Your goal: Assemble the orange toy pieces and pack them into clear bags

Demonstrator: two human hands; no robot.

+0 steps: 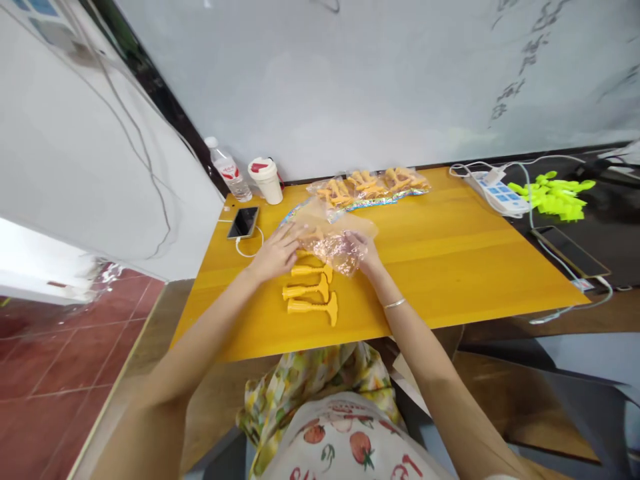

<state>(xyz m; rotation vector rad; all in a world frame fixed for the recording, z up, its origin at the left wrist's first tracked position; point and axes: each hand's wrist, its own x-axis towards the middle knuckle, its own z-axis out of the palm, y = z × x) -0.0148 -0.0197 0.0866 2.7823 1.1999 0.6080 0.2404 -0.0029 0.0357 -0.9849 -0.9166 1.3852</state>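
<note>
A clear plastic bag (357, 230) lies crumpled between my hands, over the middle of the table. My left hand (280, 252) rests at the bag's left edge, its fingers stretched out and touching the plastic. On the other side my right hand (364, 251) grips the bag, with its fingertips partly covered by the shiny film. Several yellow plastic toy hammers lie in a row just below the bag, among them a near one (315, 307) and one behind it (307, 289). The farthest of them is partly hidden by the bag and my left hand.
Filled clear bags of yellow hammers (367, 183) line the table's back edge. A water bottle (230, 170), white cup (267, 181) and charging phone (243, 223) stand or lie at left. At right are a power strip (500, 193), neon-yellow pieces (557, 197) and another phone (570, 252).
</note>
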